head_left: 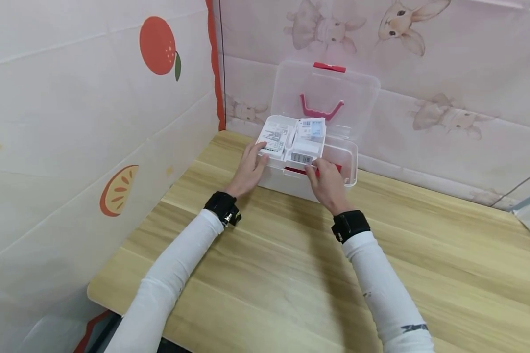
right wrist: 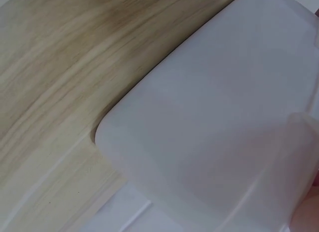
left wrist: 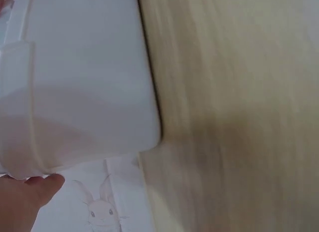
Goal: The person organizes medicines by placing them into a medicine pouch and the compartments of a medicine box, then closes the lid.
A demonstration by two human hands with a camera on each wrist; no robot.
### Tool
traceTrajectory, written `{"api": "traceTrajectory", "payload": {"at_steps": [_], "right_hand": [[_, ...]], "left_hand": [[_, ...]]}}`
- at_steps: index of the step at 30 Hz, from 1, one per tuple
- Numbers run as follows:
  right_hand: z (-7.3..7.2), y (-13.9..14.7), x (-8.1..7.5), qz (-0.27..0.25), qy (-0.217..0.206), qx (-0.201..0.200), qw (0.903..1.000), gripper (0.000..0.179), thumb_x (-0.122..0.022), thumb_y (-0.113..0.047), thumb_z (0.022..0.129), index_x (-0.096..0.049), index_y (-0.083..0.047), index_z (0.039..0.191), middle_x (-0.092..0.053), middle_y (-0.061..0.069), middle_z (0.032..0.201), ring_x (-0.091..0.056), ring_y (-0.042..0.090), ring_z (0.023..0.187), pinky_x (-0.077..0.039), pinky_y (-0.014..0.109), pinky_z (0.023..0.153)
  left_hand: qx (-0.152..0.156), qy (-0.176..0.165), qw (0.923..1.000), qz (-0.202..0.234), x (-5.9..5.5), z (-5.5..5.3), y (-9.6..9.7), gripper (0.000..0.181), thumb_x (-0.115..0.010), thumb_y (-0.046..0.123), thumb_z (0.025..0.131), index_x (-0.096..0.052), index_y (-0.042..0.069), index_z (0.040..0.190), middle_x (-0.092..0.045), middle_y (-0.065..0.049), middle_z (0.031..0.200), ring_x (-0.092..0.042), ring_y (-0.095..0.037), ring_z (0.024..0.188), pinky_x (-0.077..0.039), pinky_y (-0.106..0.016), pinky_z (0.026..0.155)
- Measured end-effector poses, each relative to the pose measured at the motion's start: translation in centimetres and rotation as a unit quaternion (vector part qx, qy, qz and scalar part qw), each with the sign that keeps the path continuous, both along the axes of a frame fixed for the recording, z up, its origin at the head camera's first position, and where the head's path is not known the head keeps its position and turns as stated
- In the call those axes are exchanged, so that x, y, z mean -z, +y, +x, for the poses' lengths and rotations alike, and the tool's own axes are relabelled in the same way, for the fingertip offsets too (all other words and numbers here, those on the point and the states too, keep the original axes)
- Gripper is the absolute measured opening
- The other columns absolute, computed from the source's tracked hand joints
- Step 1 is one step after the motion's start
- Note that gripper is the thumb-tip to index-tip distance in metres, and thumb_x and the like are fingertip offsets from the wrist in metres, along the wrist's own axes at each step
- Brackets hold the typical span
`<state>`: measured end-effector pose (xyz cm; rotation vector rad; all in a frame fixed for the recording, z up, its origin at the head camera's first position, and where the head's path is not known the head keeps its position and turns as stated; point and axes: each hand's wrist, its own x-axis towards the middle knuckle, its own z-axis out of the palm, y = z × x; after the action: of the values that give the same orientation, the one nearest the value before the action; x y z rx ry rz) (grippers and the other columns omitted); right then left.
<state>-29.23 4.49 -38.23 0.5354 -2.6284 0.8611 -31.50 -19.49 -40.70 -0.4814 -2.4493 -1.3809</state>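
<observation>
A translucent white storage box (head_left: 287, 185) stands at the back of the table, its lid tipped back. Over its left part sits a white inner tray (head_left: 291, 142) with medicine packets (head_left: 311, 128) and small boxes in it. My left hand (head_left: 246, 171) holds the tray's left front corner, thumb at the front. At the tray's right front corner, my right hand (head_left: 328, 186) grips the edge with curled fingers. Both wrist views are filled mostly by the box's side, with only some fingertips (left wrist: 47, 188) showing at its rim.
The clear lid (head_left: 353, 93), with a pink handle (head_left: 322, 110) and red latch (head_left: 329, 67), leans toward the rabbit-printed back wall. Beside the tray the box's right part is uncovered, with something red (head_left: 335, 167) near its front. A white printed wall borders the wooden table (head_left: 265, 274) at left.
</observation>
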Motion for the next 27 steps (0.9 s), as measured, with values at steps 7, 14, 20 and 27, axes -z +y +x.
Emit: {"api": "traceTrajectory", "payload": {"at_steps": [7, 14, 20, 27], "right_hand": [[0.1, 0.2, 0.2, 0.022, -0.016, -0.003, 0.9996, 0.030, -0.059, -0.029, 0.101, -0.062, -0.001, 0.112, -0.067, 0.015, 0.097, -0.056, 0.030, 0.086, -0.049, 0.040, 0.077], [0.1, 0.1, 0.0, 0.081, -0.005, 0.000, 0.9967, 0.032, -0.058, -0.032, 0.101, -0.063, -0.001, 0.106, -0.066, 0.015, 0.084, -0.058, 0.031, 0.080, -0.049, 0.040, 0.072], [-0.1, -0.2, 0.0, 0.107, -0.014, -0.004, 0.9942, 0.033, -0.057, -0.034, 0.101, -0.064, -0.002, 0.104, -0.068, 0.015, 0.085, -0.058, 0.031, 0.078, -0.049, 0.040, 0.071], [0.1, 0.5, -1.6, 0.104, -0.067, 0.013, 0.9922, 0.046, -0.058, -0.046, 0.098, -0.055, -0.004, 0.117, -0.064, 0.014, 0.086, -0.057, 0.030, 0.075, -0.047, 0.038, 0.068]], "left_hand": [[0.005, -0.019, 0.9996, -0.020, 0.6, 0.2, 0.2, 0.049, -0.038, 0.024, 0.108, -0.031, 0.001, 0.151, -0.018, -0.021, 0.160, -0.024, -0.031, 0.147, -0.022, -0.042, 0.120], [-0.008, -0.018, 0.9989, -0.043, 0.4, 0.6, 0.2, 0.050, -0.034, 0.028, 0.109, -0.030, 0.002, 0.151, -0.012, -0.020, 0.162, -0.018, -0.030, 0.150, -0.019, -0.041, 0.121], [-0.016, 0.002, 0.9980, -0.061, 0.9, 0.6, -0.2, 0.049, -0.036, 0.025, 0.108, -0.031, -0.001, 0.150, -0.012, -0.020, 0.162, -0.018, -0.031, 0.150, -0.019, -0.040, 0.121], [-0.020, -0.008, 0.9938, -0.109, 1.2, 1.0, -0.1, 0.052, -0.035, 0.028, 0.108, -0.029, 0.001, 0.152, -0.007, -0.019, 0.163, -0.017, -0.034, 0.150, -0.023, -0.044, 0.119]]}}
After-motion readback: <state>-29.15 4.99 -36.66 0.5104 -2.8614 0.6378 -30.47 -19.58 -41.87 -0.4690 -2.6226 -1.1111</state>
